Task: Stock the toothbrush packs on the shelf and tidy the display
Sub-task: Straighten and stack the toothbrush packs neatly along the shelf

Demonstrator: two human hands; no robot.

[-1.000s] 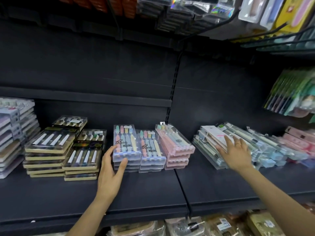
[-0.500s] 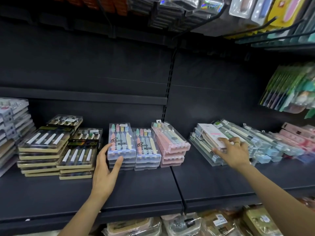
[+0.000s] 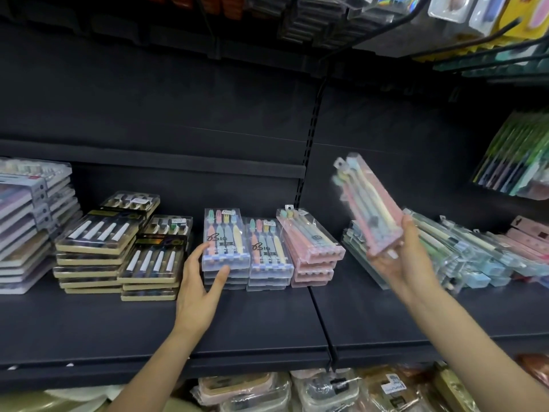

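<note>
Closest in, below the shelf edge, sits a jumble of wrapped packs (image 3: 323,391) on a lower level. Up on the dark shelf (image 3: 252,319), the left hand (image 3: 197,289) reaches forward with fingers spread wide, fingertips and thumb touching the front left corner of a stack of clear toothbrush packs (image 3: 225,245), gripping nothing. Over on the right, the right hand (image 3: 398,263) holds a pink toothbrush pack (image 3: 370,203) up off the shelf, thumb and fingers clamped round its lower end, the pack tilted with its top leaning left and blurred. Just beside the left hand's stack stands a 2nd clear stack (image 3: 269,257), and touching that, a pink stack (image 3: 312,251) leaning a little to the right. Left of the hand lie 2 piles of gold-edged packs (image 3: 95,245) holding white-handled brushes, with more clear boxes behind them, and at the far left a tall pile of flat boxes (image 3: 26,221). Behind the right hand, slanted rows of clear and pale blue packs (image 3: 463,257) run along the shelf, with pink ones (image 3: 528,239) at the far right. Further back, green packs (image 3: 517,162) hang on the right, and more packets (image 3: 463,10) dangle from hooks overhead.
</note>
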